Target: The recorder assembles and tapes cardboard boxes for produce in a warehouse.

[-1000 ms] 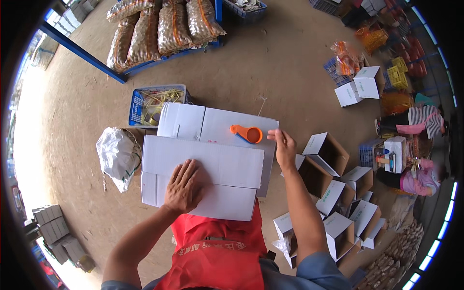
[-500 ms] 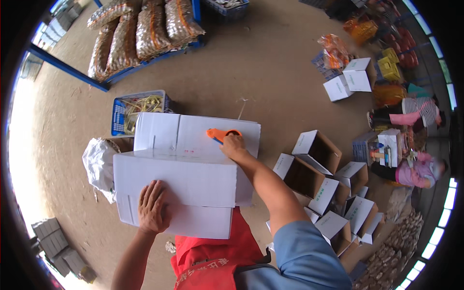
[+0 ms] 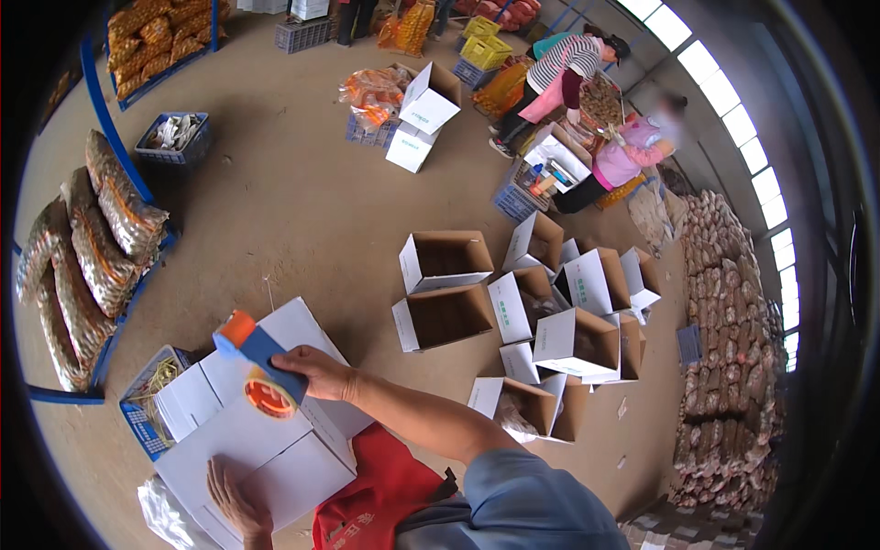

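A white cardboard carton [image 3: 298,472] lies in front of my body at the lower left, with more white cardboard [image 3: 302,335] on its far side. My left hand [image 3: 234,502] rests flat on the carton's top, fingers stretched out. Above the carton, my right hand [image 3: 318,371] grips a tape dispenser [image 3: 275,360] by its blue handle. The dispenser has an orange front end and carries an orange-rimmed roll of tape. I cannot make out whether any tape reaches down to the cardboard.
Left of the carton stand a blue crate [image 3: 145,426] of straps and a white plastic sack [image 3: 170,513]. Several open cartons [image 3: 445,312] cluster to the right. Filled net sacks [image 3: 110,220] lie far left. Two people work by a white box [image 3: 561,156] at the upper right.
The view has swung to the right, so the carton now appears lower left. My right hand has raised the tape dispenser off the cardboard and turned it. My left hand stays on the carton.
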